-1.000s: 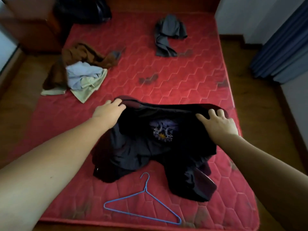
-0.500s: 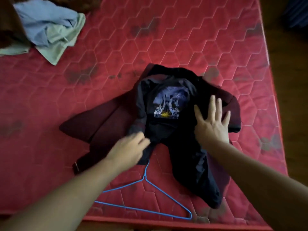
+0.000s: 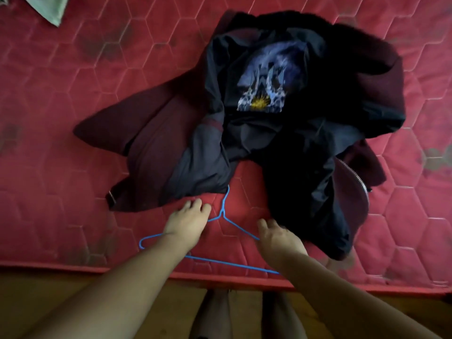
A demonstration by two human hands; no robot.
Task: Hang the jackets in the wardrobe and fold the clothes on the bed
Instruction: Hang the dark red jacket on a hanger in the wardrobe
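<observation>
A dark maroon jacket (image 3: 156, 143) with a black lining and a printed panel (image 3: 266, 84) lies spread open on the red mattress (image 3: 61, 167). A blue wire hanger (image 3: 223, 206) lies flat just in front of it, its hook touching the jacket's hem. My left hand (image 3: 186, 223) covers the hanger's left shoulder wire, fingertips bent down; whether they close round the wire is hidden. My right hand (image 3: 278, 237) rests over the right shoulder wire beside the jacket's lower edge, fingers loosely bent and holding nothing.
A pale green cloth (image 3: 52, 8) shows at the top left corner. The mattress edge (image 3: 97, 267) runs along the bottom, with wooden floor (image 3: 36, 302) and my legs (image 3: 244, 314) below it. A metal zip (image 3: 354, 174) lies along the jacket's right side.
Both hands have left the jacket and come down toward me onto the blue hanger. The view has tipped lower and closer to the mattress edge.
</observation>
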